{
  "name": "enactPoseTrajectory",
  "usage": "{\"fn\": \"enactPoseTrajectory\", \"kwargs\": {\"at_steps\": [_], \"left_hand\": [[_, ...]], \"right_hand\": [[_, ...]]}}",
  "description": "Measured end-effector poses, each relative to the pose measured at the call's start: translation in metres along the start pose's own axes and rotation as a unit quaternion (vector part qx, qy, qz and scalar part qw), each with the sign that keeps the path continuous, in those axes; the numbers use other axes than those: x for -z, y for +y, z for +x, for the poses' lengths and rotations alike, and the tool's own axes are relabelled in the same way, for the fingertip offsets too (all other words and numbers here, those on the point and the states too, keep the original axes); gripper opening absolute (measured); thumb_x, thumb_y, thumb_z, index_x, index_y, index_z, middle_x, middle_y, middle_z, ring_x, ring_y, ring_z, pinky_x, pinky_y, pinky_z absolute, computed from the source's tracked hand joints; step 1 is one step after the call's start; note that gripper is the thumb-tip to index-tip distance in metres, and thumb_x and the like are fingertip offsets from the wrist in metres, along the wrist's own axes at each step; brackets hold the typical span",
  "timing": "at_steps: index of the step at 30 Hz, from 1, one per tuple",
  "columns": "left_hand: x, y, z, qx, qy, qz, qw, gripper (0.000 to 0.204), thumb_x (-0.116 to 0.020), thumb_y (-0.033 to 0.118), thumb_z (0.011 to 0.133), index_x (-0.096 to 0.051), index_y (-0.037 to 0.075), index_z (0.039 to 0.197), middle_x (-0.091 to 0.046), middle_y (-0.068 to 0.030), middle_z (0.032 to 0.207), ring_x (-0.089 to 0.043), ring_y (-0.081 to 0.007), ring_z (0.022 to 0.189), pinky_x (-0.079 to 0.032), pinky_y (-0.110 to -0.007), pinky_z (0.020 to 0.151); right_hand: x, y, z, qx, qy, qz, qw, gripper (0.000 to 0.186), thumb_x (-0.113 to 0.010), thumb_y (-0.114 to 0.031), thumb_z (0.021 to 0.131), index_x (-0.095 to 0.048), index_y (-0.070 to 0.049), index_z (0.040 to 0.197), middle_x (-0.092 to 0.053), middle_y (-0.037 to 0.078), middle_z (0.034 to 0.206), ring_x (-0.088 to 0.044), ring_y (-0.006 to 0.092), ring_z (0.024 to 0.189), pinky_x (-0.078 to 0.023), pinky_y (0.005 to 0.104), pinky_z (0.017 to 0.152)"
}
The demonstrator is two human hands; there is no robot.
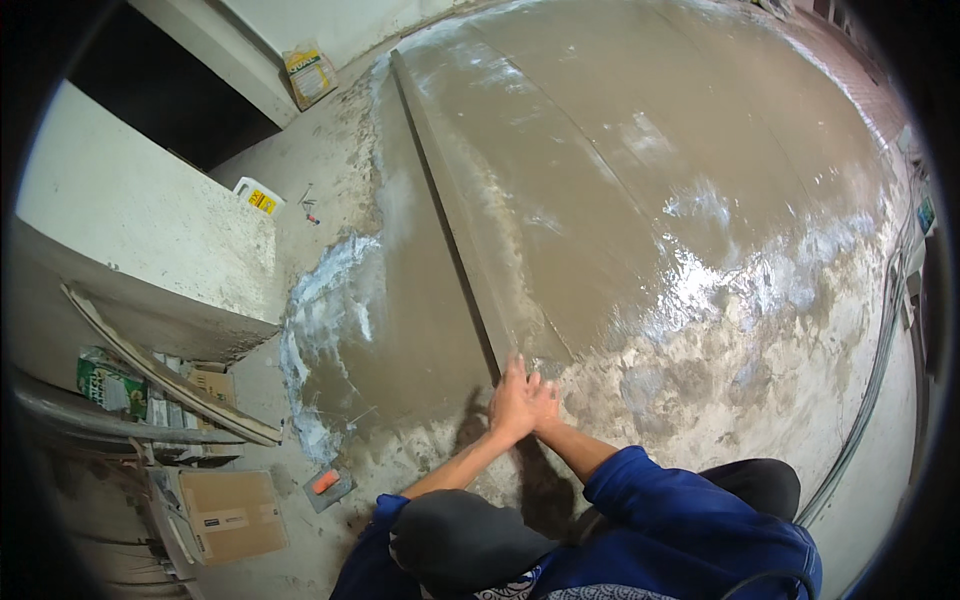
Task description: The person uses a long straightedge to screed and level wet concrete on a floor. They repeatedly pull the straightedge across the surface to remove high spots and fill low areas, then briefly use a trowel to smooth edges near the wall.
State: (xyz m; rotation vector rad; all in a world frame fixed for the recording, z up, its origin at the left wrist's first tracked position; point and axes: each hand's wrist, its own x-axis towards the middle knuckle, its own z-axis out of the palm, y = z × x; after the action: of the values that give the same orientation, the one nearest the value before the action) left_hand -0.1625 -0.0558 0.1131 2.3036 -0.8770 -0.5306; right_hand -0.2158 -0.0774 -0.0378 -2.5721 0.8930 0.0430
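A long straight screed bar (pixel 462 225) lies across wet grey mortar (pixel 600 180) and runs away from me toward the far wall. Both of my hands are together at its near end. My left hand (pixel 511 408) is closed on the bar's end, with a finger stretched along the top. Close against it on the right, my right hand (pixel 545 402) also grips the end, its fingers partly hidden behind the left. A dark strip of shadow follows the bar's left side. The mortar looks smooth and shiny, with a rough edge near my knees.
A trowel (pixel 328 487) with an orange handle rests on the floor at my left, near a cardboard box (pixel 235 515). A white jug (pixel 258 196) stands by the wall block, a bag (pixel 309 76) farther back. Cables (pixel 868 400) run along the right.
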Motion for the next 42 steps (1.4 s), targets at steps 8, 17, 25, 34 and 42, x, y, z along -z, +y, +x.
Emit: {"fn": "enactPoseTrajectory", "kwargs": {"at_steps": [8, 17, 25, 34, 42], "left_hand": [[0.001, 0.021, 0.028, 0.051, -0.039, 0.000, 0.998, 0.091, -0.072, 0.038, 0.085, -0.023, 0.003, 0.153, -0.063, -0.0252, 0.115, -0.062, -0.0427, 0.107, -0.047, -0.050, 0.097], [0.043, -0.095, 0.155, 0.169, -0.005, 0.102, 0.980, 0.100, -0.068, 0.054, 0.085, -0.021, -0.004, 0.152, -0.055, -0.0300, 0.134, -0.055, -0.0423, 0.123, -0.044, -0.051, 0.102], [0.026, -0.105, 0.237, 0.190, -0.041, 0.099, 0.976, 0.106, -0.070, 0.060, 0.081, -0.023, -0.008, 0.147, -0.060, -0.0274, 0.128, -0.059, -0.0399, 0.120, -0.046, -0.050, 0.100], [0.029, -0.117, 0.268, 0.205, -0.029, 0.078, 0.975, 0.092, -0.076, 0.044, 0.080, -0.032, -0.009, 0.141, -0.064, -0.0253, 0.120, -0.063, -0.0378, 0.114, -0.050, -0.047, 0.096], [0.020, -0.119, 0.246, 0.172, 0.021, 0.047, 0.984, 0.079, -0.076, 0.034, 0.078, -0.040, -0.014, 0.130, -0.067, -0.0288, 0.106, -0.066, -0.0421, 0.104, -0.052, -0.049, 0.092]], "right_hand": [[0.007, -0.002, -0.008, 0.014, -0.048, 0.023, 0.998, 0.100, -0.078, -0.044, 0.076, -0.025, -0.007, 0.154, -0.054, 0.019, 0.119, -0.058, 0.0370, 0.108, -0.039, 0.0548, 0.097], [0.056, -0.027, 0.007, -0.069, -0.097, 0.095, 0.988, 0.098, -0.079, -0.042, 0.077, -0.028, -0.001, 0.150, -0.052, 0.019, 0.122, -0.055, 0.0367, 0.116, -0.034, 0.0572, 0.102], [0.048, -0.037, 0.021, -0.130, -0.096, 0.083, 0.983, 0.064, -0.080, -0.039, 0.077, -0.047, -0.006, 0.121, -0.052, 0.015, 0.113, -0.057, 0.0354, 0.112, -0.034, 0.0589, 0.102], [0.036, -0.045, 0.031, -0.149, -0.071, 0.096, 0.982, 0.058, -0.082, -0.033, 0.073, -0.051, -0.006, 0.113, -0.052, 0.015, 0.111, -0.056, 0.0348, 0.108, -0.036, 0.0544, 0.092], [0.022, -0.033, 0.008, -0.074, 0.019, 0.150, 0.986, 0.052, -0.081, -0.029, 0.069, -0.051, -0.005, 0.105, -0.051, 0.015, 0.102, -0.053, 0.0364, 0.098, -0.034, 0.0480, 0.086]]}}
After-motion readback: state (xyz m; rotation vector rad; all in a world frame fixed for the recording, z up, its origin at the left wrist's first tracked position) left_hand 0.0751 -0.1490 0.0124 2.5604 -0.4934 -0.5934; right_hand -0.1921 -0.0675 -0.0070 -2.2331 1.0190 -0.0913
